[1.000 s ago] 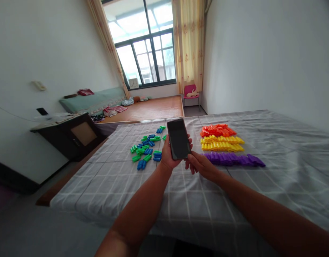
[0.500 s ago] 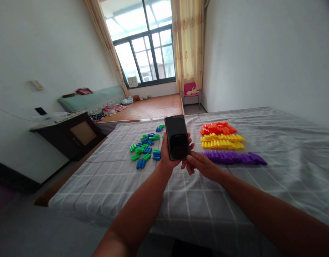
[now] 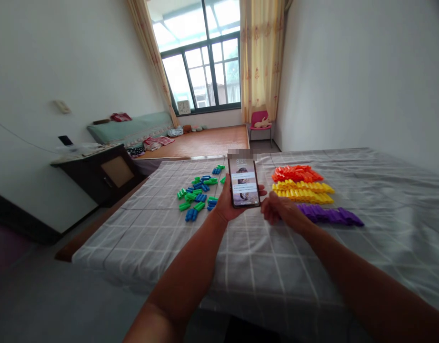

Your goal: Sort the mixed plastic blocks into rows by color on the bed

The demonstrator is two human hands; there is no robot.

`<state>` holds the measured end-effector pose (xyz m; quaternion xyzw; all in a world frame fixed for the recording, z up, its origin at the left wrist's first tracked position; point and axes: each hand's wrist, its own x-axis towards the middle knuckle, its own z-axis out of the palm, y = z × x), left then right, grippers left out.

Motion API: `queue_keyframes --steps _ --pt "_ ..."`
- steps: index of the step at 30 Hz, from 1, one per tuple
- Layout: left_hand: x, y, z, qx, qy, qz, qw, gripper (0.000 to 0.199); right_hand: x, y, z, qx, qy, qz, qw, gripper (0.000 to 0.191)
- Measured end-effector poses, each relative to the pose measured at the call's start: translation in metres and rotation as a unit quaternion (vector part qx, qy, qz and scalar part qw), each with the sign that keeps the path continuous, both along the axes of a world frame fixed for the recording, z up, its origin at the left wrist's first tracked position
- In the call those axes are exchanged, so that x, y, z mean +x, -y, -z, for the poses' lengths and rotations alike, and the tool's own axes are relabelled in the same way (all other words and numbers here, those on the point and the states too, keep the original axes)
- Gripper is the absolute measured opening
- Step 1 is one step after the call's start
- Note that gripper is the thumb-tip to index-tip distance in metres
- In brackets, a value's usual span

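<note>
A smartphone (image 3: pixel 244 183) is held upright in my left hand (image 3: pixel 224 202), its screen lit and facing me. My left thumb lies along one side, and fingertips show past the other. Just right of the phone is my right hand (image 3: pixel 282 212), apart from it, with its fingers curled in; whether anything is inside them is hidden. Behind that hand lies a row of purple pieces (image 3: pixel 330 214), partly covered by it. Left of the phone, blue pieces (image 3: pixel 191 215) and green pieces (image 3: pixel 184 206) are scattered on the grey checked cloth (image 3: pixel 134 238).
Rows of yellow pieces (image 3: pixel 303 193) and a heap of orange pieces (image 3: pixel 297 174) lie on the right of the cloth. Beyond stand a wooden bed platform (image 3: pixel 212 139), a pink chair (image 3: pixel 259 119) and a dark cabinet (image 3: pixel 98 176) at the left.
The phone's screen has gone from dark to lit. My right hand has drawn away from the phone's lower corner to the right. The view has shifted slightly.
</note>
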<state>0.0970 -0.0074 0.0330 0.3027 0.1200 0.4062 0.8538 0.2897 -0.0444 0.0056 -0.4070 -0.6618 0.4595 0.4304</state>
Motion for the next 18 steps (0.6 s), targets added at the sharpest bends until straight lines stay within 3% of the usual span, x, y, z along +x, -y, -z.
queue_keyframes --steps 2,4,6,10,14,18 --pt "-0.001 0.0 -0.001 0.001 0.0 0.025 1.0 0.086 0.011 -0.004 -0.004 0.056 -0.004 0.129 0.99 0.063" --pt "0.0 0.001 -0.001 -0.005 0.004 0.048 0.999 0.086 0.015 -0.007 -0.006 0.129 -0.012 0.2 0.971 0.053" --pt "0.004 0.002 0.002 -0.013 0.007 0.059 0.998 0.084 0.012 -0.007 -0.006 0.157 -0.027 0.173 0.972 0.049" --pt "0.014 0.003 0.012 -0.024 -0.007 0.085 0.996 0.079 -0.002 -0.003 -0.001 0.084 -0.072 0.032 0.993 0.067" --pt "0.02 0.004 0.018 -0.03 -0.007 0.099 0.995 0.078 -0.008 0.001 0.001 0.05 -0.093 0.034 0.994 0.084" --pt "0.022 0.005 0.019 -0.032 -0.009 0.101 0.994 0.078 -0.008 0.001 -0.001 0.063 -0.073 0.048 0.994 0.087"
